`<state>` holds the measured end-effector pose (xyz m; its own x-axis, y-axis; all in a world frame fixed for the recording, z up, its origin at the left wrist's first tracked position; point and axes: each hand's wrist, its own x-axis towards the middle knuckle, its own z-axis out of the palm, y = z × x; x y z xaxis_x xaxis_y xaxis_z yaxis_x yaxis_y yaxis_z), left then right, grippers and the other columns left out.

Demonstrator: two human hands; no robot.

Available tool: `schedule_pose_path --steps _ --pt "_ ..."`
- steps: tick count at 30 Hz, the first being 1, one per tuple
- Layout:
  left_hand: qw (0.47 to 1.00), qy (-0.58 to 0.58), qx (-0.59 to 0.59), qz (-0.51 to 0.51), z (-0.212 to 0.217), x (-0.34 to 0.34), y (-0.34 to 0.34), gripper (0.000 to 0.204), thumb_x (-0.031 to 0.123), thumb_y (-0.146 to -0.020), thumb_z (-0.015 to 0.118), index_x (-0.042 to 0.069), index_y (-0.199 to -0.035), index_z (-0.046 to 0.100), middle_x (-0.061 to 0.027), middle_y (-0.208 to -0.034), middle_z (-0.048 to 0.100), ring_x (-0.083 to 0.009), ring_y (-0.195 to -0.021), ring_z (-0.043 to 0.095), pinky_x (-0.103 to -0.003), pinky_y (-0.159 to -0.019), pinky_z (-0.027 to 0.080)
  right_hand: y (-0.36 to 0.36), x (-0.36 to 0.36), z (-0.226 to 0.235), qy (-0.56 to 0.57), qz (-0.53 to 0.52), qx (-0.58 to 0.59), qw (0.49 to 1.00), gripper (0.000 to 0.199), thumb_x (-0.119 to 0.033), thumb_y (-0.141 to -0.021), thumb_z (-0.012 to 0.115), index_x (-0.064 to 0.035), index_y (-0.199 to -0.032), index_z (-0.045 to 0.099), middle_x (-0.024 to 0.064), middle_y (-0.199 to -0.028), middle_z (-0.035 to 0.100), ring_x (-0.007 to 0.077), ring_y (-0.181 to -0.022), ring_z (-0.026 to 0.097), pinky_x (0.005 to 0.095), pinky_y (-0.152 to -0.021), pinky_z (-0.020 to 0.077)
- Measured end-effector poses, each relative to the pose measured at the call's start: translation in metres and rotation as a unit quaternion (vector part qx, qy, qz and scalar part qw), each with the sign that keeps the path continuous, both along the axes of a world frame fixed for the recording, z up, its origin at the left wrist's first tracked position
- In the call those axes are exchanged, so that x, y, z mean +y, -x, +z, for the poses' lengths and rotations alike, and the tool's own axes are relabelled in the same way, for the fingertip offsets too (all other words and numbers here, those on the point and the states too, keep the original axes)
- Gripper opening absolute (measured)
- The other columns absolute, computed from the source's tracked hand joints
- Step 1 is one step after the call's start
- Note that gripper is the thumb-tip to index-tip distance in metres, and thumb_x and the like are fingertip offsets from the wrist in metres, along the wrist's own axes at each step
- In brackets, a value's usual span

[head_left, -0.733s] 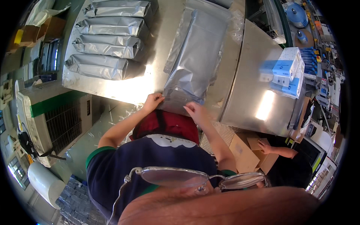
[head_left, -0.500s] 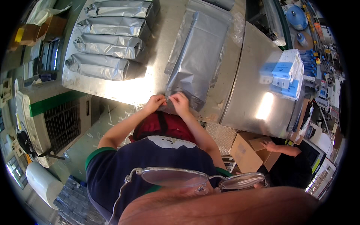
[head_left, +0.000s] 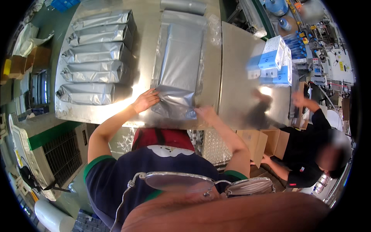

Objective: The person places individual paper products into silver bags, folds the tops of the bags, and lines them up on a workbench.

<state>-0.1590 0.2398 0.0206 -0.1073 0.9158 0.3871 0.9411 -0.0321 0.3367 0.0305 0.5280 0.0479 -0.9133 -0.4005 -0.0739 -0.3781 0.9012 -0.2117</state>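
Note:
A long silver bag [head_left: 179, 63] with something bulky inside lies on top of flat silver bags [head_left: 159, 65] on the metal table. Its near end is flattened and creased toward me. My left hand [head_left: 146, 99] rests at the left side of this end, fingers stretched out and their tips touching the film. At the near right corner my right hand [head_left: 206, 115], a little blurred, pinches the edge of the bag. To the left, several filled silver bags [head_left: 92, 52] lie in a row with their ends folded.
A silver roll [head_left: 183, 6] lies at the table's far edge. White and blue boxes [head_left: 275, 58] stand on the metal surface [head_left: 241, 77] to the right. Beyond them, a person in black [head_left: 305, 154] handles an open cardboard box [head_left: 266, 143]. A beige slatted unit [head_left: 58, 150] stands at left.
My hands were together at the bag's near end; now they are apart, left at its side, right at its corner. The near end now lies flat. The co-worker leans further into view.

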Motion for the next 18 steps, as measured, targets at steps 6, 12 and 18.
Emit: schedule_pose_path --steps 6,12,18 --pt "0.672 -0.078 -0.609 0.415 -0.007 0.035 0.0 0.032 0.022 -0.076 0.054 0.0 -0.053 0.05 -0.0076 -0.046 0.045 -0.0201 -0.045 0.041 -0.032 -0.05 0.036 0.037 0.003 -0.014 0.336 -0.419 0.046 0.842 0.01 -0.011 -0.07 0.051 -0.0027 -0.064 0.054 0.0085 -0.068 0.052 0.0248 -0.069 0.051 0.032 -0.064 0.0401" --pt "0.813 0.008 -0.338 0.473 -0.021 0.073 0.016 0.044 0.029 -0.074 0.052 0.003 -0.108 0.04 -0.0155 -0.106 0.043 -0.0298 -0.101 0.039 -0.037 -0.085 0.029 0.092 -0.015 -0.051 0.176 -0.353 0.121 0.911 0.032 -0.006 -0.067 0.053 0.0003 -0.098 0.048 0.0182 -0.089 0.05 0.0313 -0.086 0.048 0.037 -0.073 0.0382" --pt "0.698 0.024 -0.673 0.243 0.035 0.039 0.021 0.088 0.039 -0.063 0.063 -0.001 -0.125 0.015 -0.0177 -0.122 0.031 -0.0228 -0.111 0.033 -0.03 -0.091 0.027 0.057 -0.045 -0.003 0.458 -0.288 -0.064 0.839 0.066 -0.001 -0.069 0.052 -0.0023 -0.125 0.017 0.0144 -0.123 0.032 0.0238 -0.104 0.043 0.0333 -0.086 0.0362"
